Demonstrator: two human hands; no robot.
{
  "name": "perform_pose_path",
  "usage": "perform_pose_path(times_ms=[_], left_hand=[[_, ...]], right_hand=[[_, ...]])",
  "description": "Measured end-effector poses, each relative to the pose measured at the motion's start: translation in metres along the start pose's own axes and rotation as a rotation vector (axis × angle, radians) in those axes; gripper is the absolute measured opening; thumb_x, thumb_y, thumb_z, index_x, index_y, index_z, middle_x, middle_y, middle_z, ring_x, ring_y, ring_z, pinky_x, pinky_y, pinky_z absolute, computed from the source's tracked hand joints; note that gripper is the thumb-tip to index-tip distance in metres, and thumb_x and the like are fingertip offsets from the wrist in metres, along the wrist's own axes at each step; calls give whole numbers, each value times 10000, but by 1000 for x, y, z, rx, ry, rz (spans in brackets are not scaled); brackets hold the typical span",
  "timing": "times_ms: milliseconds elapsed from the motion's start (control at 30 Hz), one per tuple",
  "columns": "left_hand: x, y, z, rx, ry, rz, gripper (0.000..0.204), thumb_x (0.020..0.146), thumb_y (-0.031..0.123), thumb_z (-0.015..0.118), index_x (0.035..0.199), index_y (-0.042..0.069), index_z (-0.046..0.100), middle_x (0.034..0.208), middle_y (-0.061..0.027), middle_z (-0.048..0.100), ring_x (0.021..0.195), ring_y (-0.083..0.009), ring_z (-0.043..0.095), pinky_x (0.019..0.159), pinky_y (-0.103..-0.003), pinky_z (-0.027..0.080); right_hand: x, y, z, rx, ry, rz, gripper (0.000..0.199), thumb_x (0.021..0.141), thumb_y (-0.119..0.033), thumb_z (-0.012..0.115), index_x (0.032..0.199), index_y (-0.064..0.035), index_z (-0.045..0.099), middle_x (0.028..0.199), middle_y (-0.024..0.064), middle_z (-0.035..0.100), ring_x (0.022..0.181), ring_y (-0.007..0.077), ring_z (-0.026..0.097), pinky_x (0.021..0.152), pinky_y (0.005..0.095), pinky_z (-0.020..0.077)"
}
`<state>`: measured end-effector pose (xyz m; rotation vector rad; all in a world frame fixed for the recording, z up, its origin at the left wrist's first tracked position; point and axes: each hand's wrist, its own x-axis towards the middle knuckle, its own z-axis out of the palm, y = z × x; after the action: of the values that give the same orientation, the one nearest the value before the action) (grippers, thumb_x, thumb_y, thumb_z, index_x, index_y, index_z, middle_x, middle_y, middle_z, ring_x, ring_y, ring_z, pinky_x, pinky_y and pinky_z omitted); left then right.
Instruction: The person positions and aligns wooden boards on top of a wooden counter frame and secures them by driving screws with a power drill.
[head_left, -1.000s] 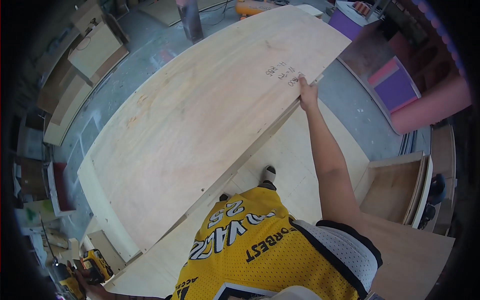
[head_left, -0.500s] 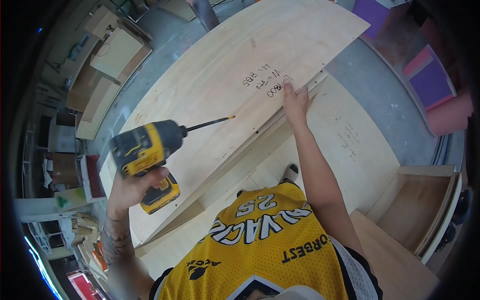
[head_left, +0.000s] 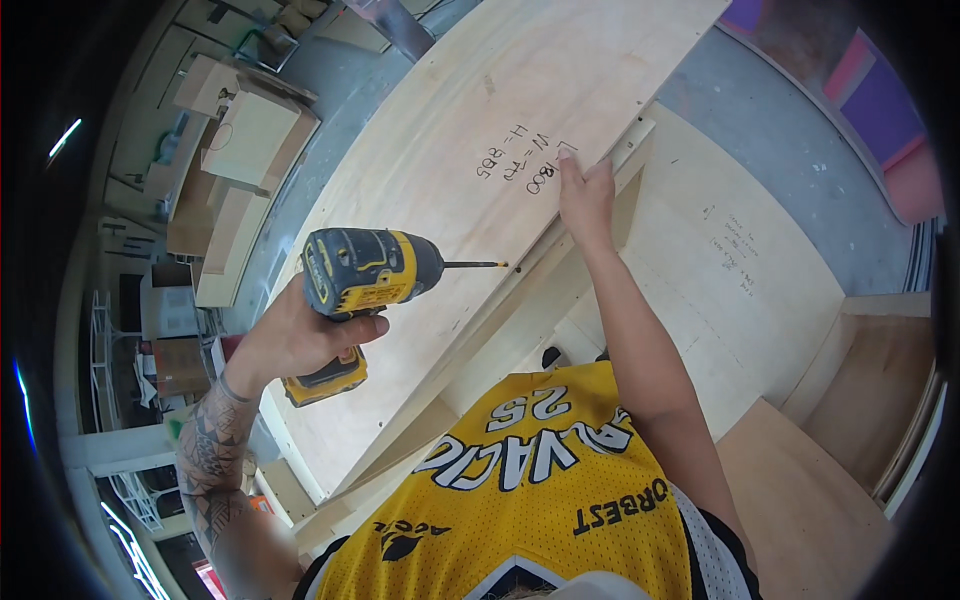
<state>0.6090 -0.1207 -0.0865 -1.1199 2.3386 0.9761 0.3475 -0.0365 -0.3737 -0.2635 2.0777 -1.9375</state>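
My left hand (head_left: 310,340) is wrapped round the grip of a yellow and black cordless impact driver (head_left: 370,270). Its long bit (head_left: 473,264) points right, with the tip beside a dark screw or hole (head_left: 517,269) near the edge of a plywood panel (head_left: 430,190). Whether the tip touches the wood I cannot tell. Farther along that same edge, my right hand (head_left: 588,203) grips the panel, thumb on top next to some handwriting and the other fingers mostly hidden over the side. Below the edge runs a pale wooden frame (head_left: 625,150).
To the right lies another pale board (head_left: 730,240) with pencil writing, beside an open wooden box (head_left: 860,400). Wooden cabinets (head_left: 245,150) stand on the grey floor at far left. Purple and pink panels (head_left: 880,120) are at far right.
The driver has moved right, bringing its bit tip from over the panel's face to beside the edge. My right hand keeps its hold; the view has shifted slightly.
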Motion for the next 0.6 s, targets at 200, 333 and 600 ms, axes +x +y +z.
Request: perform_pose_path(times_ms=[200, 333, 600], left_hand=[[7, 16, -18, 138, -99, 44, 454, 863, 184, 822, 1281, 53, 704, 1070, -96, 773, 847, -183, 718, 829, -371, 602], [16, 34, -28, 186, -135, 67, 459, 866, 203, 809, 1289, 59, 702, 1088, -114, 778, 917, -223, 730, 876, -384, 594], [38, 52, -39, 439, -219, 174, 403, 863, 207, 756, 1232, 49, 726, 1027, -114, 787, 908, -245, 743, 881, -381, 592]], right_hand=[[-3, -1, 2, 32, 41, -65, 501, 1031, -353, 685, 1084, 121, 532, 1015, 309, 662, 981, 430, 670, 911, 497, 507], [-5, -7, 2, -27, 74, -41, 481, 1031, -344, 687, 1047, 109, 527, 969, 287, 649, 930, 418, 661, 882, 503, 505], [-8, -7, 1, 1, 61, -35, 527, 1027, -344, 687, 1140, 150, 544, 1120, 359, 680, 1100, 471, 684, 966, 488, 526]])
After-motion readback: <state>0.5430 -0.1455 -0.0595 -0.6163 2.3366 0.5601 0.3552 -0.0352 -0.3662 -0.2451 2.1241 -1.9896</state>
